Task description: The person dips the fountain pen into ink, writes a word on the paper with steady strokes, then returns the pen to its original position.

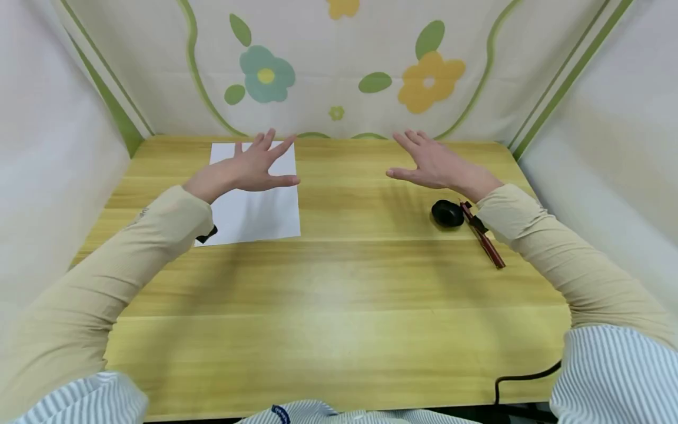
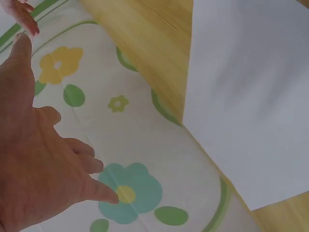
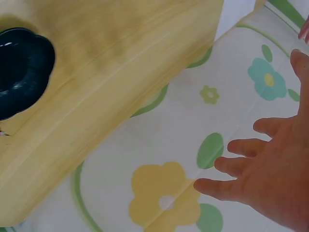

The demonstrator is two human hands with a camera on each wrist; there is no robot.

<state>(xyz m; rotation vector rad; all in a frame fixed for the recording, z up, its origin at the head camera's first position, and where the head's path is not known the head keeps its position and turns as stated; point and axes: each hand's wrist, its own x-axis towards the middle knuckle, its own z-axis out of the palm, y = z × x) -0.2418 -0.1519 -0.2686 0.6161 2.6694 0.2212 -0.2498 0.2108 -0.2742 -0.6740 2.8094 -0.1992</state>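
My left hand (image 1: pixel 255 168) hovers over a white sheet of paper (image 1: pixel 259 215) at the table's back left, fingers spread and holding nothing. In the left wrist view the same paper (image 2: pixel 251 96) lies flat, apart from the hand (image 2: pixel 43 159). My right hand (image 1: pixel 436 162) is held in the air at the back right, fingers extended and nothing in them. Nearest to it on the table are a small black scalloped dish (image 1: pixel 447 213) and a dark red pen-like stick (image 1: pixel 489 250). In the right wrist view the dish (image 3: pixel 24 72) sits well away from the hand (image 3: pixel 270 159).
The wooden table (image 1: pixel 328 282) is enclosed by white fabric walls, the back one (image 1: pixel 339 65) printed with flowers. A black cable (image 1: pixel 529 376) crosses the front right edge. A small black object (image 1: pixel 206 235) shows by the left sleeve, partly hidden.
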